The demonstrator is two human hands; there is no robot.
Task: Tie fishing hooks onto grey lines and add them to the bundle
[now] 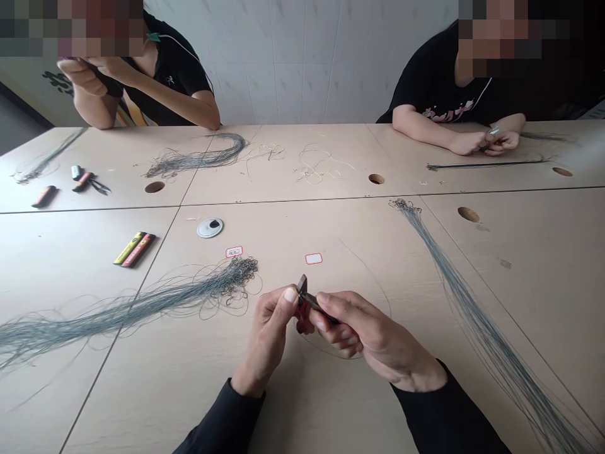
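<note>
My right hand (373, 334) is closed around small cutting pliers (305, 302) with red on the handles and dark metal jaws pointing up. Close against the jaws, the thumb and fingers of my left hand (271, 331) are pinched together. A thin line (389, 299) curves out from under both hands and loops to the right; its held end is hidden by the fingers. To the left lies a bundle of grey-green lines (155, 307) with a tangle of small dark hook-like ends (241, 272). Another long bundle of lines (454, 277) stretches down the right side.
Two lighters (135, 250) and a round metal cap (210, 227) lie left of centre. Small red-edged labels (314, 258) are ahead of my hands. Across the table sit two people in black shirts (182, 88), near more line bundles (198, 154) and round holes (377, 179).
</note>
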